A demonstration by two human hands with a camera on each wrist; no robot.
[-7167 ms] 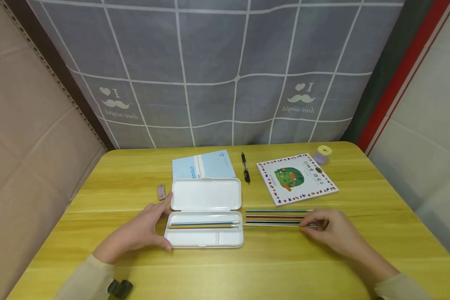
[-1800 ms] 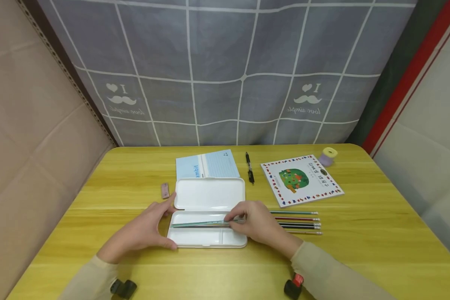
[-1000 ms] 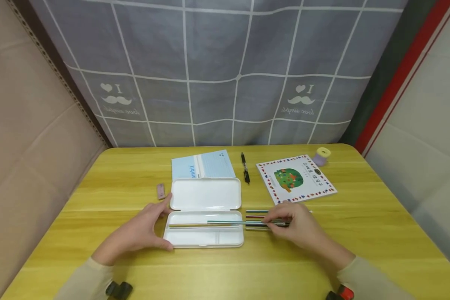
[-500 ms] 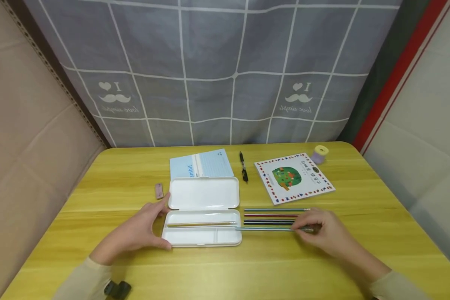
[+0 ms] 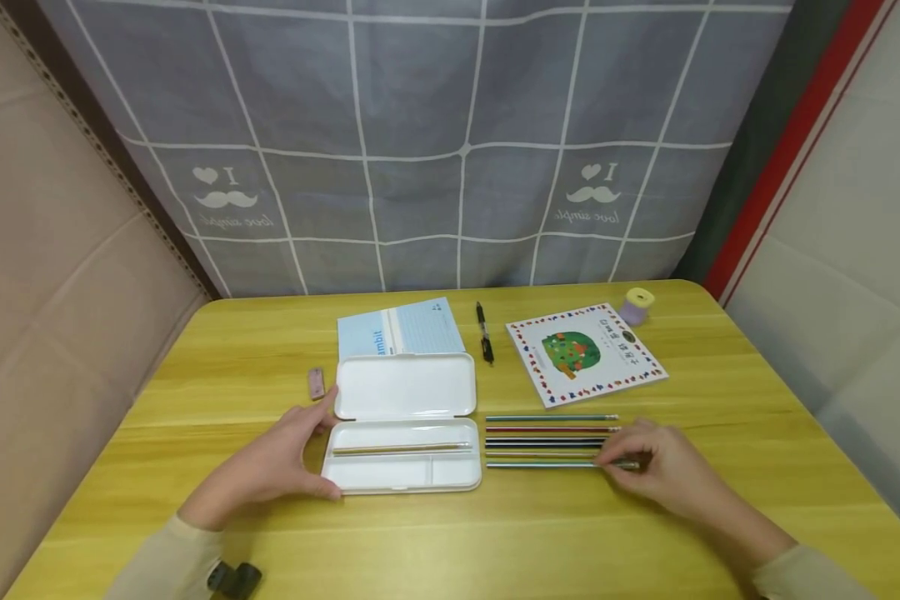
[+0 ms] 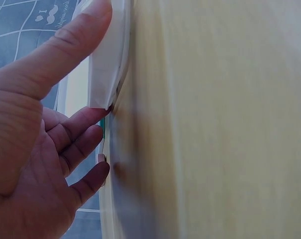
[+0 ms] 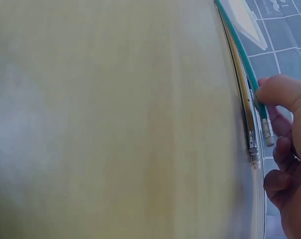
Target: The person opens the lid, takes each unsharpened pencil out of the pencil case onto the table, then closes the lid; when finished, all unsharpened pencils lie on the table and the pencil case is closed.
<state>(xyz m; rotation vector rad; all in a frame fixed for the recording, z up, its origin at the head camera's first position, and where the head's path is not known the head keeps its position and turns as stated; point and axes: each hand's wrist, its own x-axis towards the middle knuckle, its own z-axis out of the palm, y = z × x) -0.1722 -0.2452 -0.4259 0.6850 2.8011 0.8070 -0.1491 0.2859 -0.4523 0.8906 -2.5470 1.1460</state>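
Teal pencil [image 5: 547,465] flat, lengthwise left-right, eraser end in right hand [image 5: 656,467]

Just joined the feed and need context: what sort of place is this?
Probably a small study or desk corner set up indoors: a yellow wooden table backed by a grey checked curtain, with stationery laid out, namely an open white pencil case, pencils and a notebook.

White pencil case [image 5: 401,433], yellow wood-grain bench [image 5: 720,467], teal pencil [image 5: 543,465], grey curtain [image 5: 420,142] with white grid, light-blue notebook [image 5: 405,329], lilac-and-yellow spool [image 5: 634,305].
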